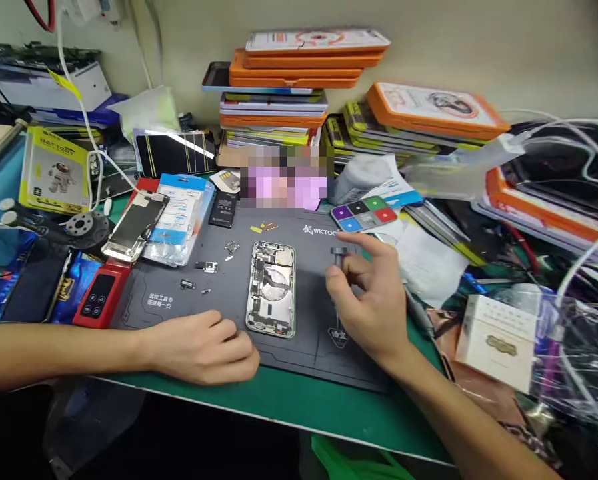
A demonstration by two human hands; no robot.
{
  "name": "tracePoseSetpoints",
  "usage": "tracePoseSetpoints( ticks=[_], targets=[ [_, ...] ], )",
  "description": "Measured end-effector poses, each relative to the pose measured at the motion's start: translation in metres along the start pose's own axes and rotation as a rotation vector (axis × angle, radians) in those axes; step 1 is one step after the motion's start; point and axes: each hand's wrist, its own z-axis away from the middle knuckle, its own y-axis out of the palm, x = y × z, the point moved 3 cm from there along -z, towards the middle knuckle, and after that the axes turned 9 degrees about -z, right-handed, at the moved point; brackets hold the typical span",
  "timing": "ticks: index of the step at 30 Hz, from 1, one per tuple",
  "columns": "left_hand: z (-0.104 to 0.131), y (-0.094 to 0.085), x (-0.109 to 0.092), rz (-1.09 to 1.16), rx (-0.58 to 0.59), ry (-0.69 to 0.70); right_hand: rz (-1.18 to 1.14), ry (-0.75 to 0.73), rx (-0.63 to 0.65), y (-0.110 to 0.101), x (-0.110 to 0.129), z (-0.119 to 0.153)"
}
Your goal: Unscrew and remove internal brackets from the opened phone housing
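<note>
My right hand [373, 297] grips a small screwdriver [338, 253] upright over the right part of the dark repair mat [303, 250]. Its cap shows between thumb and fingers, and the thin shaft points down. My left hand [206, 350] lies curled on the mat's front edge, with the fingertips turned under and out of sight. Between the hands is an opened phone body [272, 290], its inner parts exposed. Left of it lie small loose parts, among them a small metal-and-black module [207, 267] and a dark piece [187, 285]. A black battery [223, 209] rests farther back.
At the left, a detached phone screen [136, 227] leans above a red device [101, 293]. Orange boxes [299, 77] are stacked at the back. A coloured pad [363, 213], a white box [499, 340] and plastic wrappers crowd the right. White cables [579, 280] hang there.
</note>
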Motion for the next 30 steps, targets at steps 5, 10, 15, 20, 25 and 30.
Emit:
tracePoseSetpoints(
  ticks=[5,10,15,20,25,30],
  targets=[
    [-0.009,0.001,-0.001,0.019,0.023,-0.057,0.419,0.062,0.185,0.000,-0.009,-0.010],
    [-0.011,-0.027,0.034,-0.030,-0.066,-0.313,0.598,0.056,0.289,0.001,-0.009,-0.010],
    [0.014,-0.030,0.104,0.135,0.182,-0.672,0.619,0.012,0.320,0.002,-0.008,-0.011],
    [0.028,-0.009,0.129,0.297,0.268,-0.597,0.627,-0.003,0.327,0.003,-0.009,-0.012],
    [0.032,0.002,0.123,0.337,0.259,-0.560,0.638,-0.003,0.335,0.004,-0.010,-0.013],
    [0.039,0.014,0.121,0.350,0.214,-0.596,0.653,-0.011,0.338,0.003,-0.010,-0.013]
  ],
)
